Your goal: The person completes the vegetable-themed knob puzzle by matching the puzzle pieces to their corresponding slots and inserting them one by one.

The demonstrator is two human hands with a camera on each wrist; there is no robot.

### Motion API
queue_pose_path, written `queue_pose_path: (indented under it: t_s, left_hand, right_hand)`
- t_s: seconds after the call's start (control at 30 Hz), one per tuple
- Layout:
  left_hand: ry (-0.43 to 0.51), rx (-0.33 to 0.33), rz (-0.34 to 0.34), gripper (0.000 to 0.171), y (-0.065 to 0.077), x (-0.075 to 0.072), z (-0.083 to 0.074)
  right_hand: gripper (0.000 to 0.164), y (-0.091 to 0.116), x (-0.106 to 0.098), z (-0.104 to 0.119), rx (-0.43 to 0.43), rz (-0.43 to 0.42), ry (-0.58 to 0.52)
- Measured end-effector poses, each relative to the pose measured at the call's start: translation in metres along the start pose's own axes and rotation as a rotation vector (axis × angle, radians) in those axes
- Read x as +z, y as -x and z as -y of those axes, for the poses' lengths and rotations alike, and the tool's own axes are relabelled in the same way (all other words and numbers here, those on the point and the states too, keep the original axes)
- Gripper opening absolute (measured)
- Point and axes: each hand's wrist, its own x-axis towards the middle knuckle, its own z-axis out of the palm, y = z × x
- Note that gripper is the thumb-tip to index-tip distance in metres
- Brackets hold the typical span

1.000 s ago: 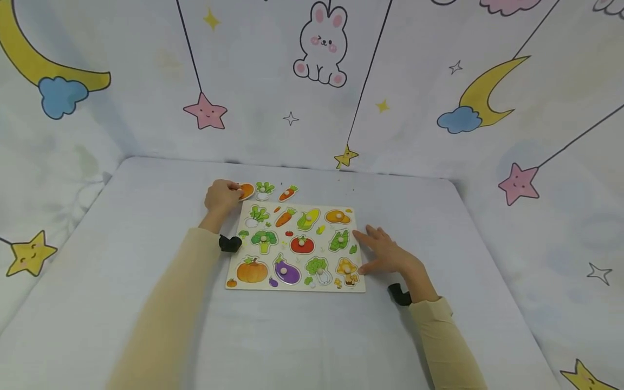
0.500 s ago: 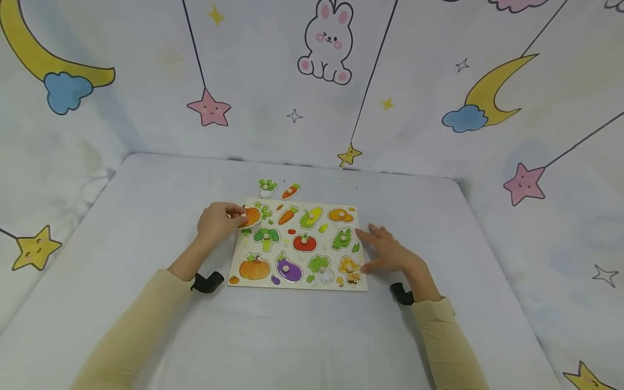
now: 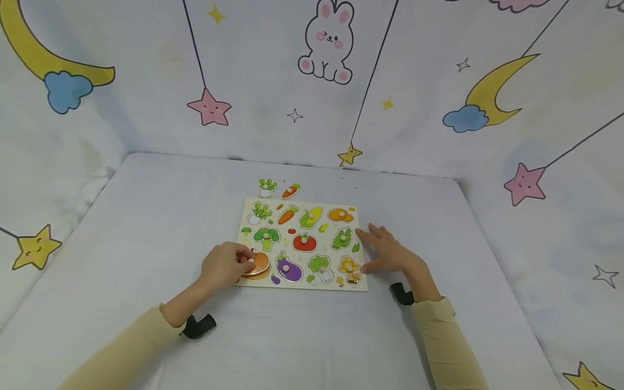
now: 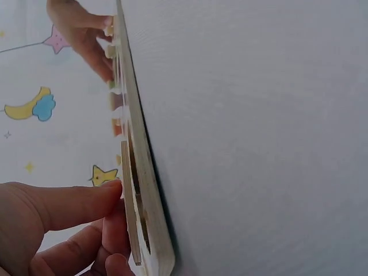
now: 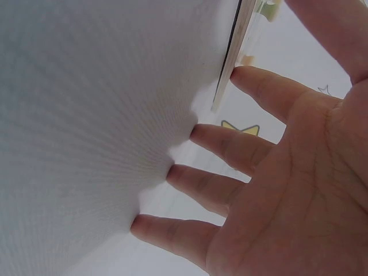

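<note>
My left hand (image 3: 226,266) pinches the pumpkin puzzle piece (image 3: 260,264) by its knob, close over the pumpkin picture at the board's front left corner. In the left wrist view the piece (image 4: 131,201) shows edge-on, slightly tilted from the puzzle board (image 4: 155,213). At the right edge of the wooden vegetable board (image 3: 297,281), my right hand (image 3: 387,253) lies with fingers spread. The right wrist view has one fingertip touching the board's edge (image 5: 233,57) and the other fingers (image 5: 172,233) on the white cloth.
Behind the board lie a turnip piece (image 3: 266,188) and a carrot piece (image 3: 291,190). Knobbed pieces sit in the board, among them a broccoli (image 3: 266,237), a tomato (image 3: 305,243) and an eggplant (image 3: 290,270). A printed cloth wall (image 3: 253,65) rises behind the white table (image 3: 312,336).
My left hand has carried the pumpkin piece from beside the turnip piece, over the board's far left corner, toward me to the front left pumpkin picture. The right hand stays at the board's edge.
</note>
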Motion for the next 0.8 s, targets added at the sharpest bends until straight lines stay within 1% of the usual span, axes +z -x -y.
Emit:
queue_pose_path:
  t_s: [0.13, 0.37, 0.57, 0.8]
  left_hand:
    - [-0.033, 0.008, 0.006, 0.007, 0.0034, 0.0050, 0.0001]
    - [-0.069, 0.018, 0.037, 0.006, 0.0028, 0.0067, -0.0018]
    - [-0.069, 0.045, 0.043, 0.006, 0.0026, 0.0058, -0.0020]
    - [-0.073, 0.085, 0.072, 0.006, -0.0009, 0.0040, -0.0001]
  right_hand:
    - [0.098, -0.0002, 0.0001, -0.0001, 0.002, -0.002, -0.004]
    - [0.098, -0.0008, 0.0016, -0.0013, 0.010, -0.004, -0.013]
    - [0.098, -0.0005, 0.0014, -0.0009, 0.004, -0.007, -0.012]
    - [0.098, 0.0001, -0.0002, 0.0010, 0.007, -0.007, -0.005]
